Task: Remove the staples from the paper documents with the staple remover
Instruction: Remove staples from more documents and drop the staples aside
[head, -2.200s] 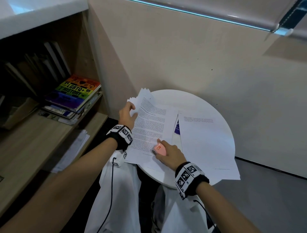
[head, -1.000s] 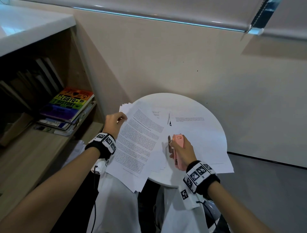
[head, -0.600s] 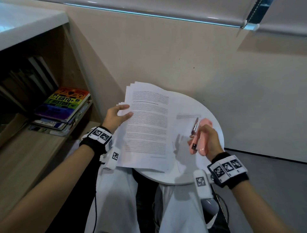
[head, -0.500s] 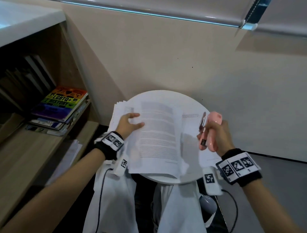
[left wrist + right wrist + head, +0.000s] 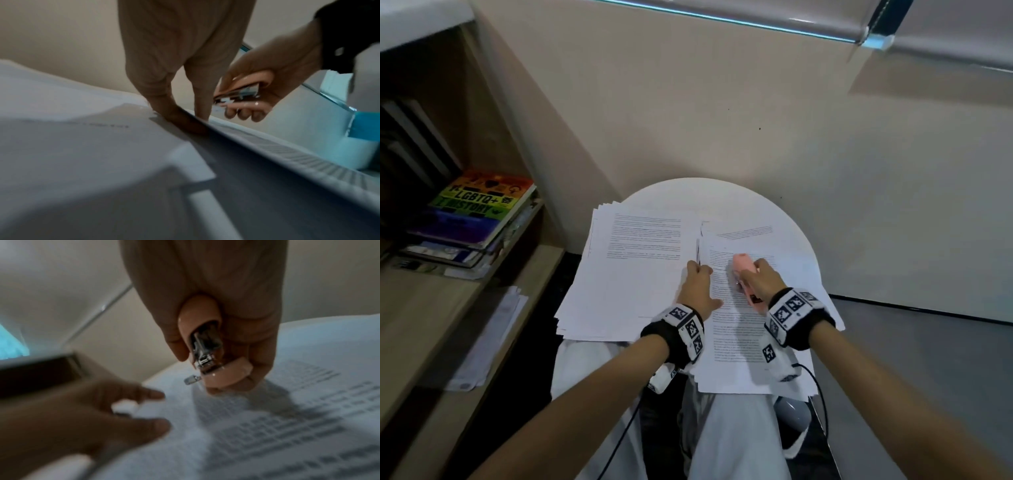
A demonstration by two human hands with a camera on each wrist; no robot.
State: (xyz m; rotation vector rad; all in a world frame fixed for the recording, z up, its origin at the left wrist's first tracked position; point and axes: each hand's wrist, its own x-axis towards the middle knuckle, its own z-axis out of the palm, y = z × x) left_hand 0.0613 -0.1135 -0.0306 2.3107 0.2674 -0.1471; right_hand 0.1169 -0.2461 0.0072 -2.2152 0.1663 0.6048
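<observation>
Two lots of printed paper lie on the round white table (image 5: 722, 195): a loose stack (image 5: 633, 274) at the left and a document (image 5: 739, 335) at the right, hanging over the near edge. My left hand (image 5: 697, 270) pinches the document's left edge (image 5: 236, 136), thumb on one side and a finger on the other. My right hand (image 5: 753, 274) grips the pink staple remover (image 5: 743, 265) just above the document's text. In the right wrist view the staple remover (image 5: 209, 356) has its metal tip pointing down at the page (image 5: 277, 418). No staple is visible.
A wooden bookshelf (image 5: 421, 308) stands at the left with a pile of books (image 5: 479, 209) and loose sheets (image 5: 489, 335) on a lower board. A beige wall (image 5: 722, 102) rises right behind the table. Grey floor (image 5: 928, 359) lies to the right.
My left hand has laid the lifted stack down at the left and moved over to the right document's edge. My right hand has come down with the staple remover onto that document.
</observation>
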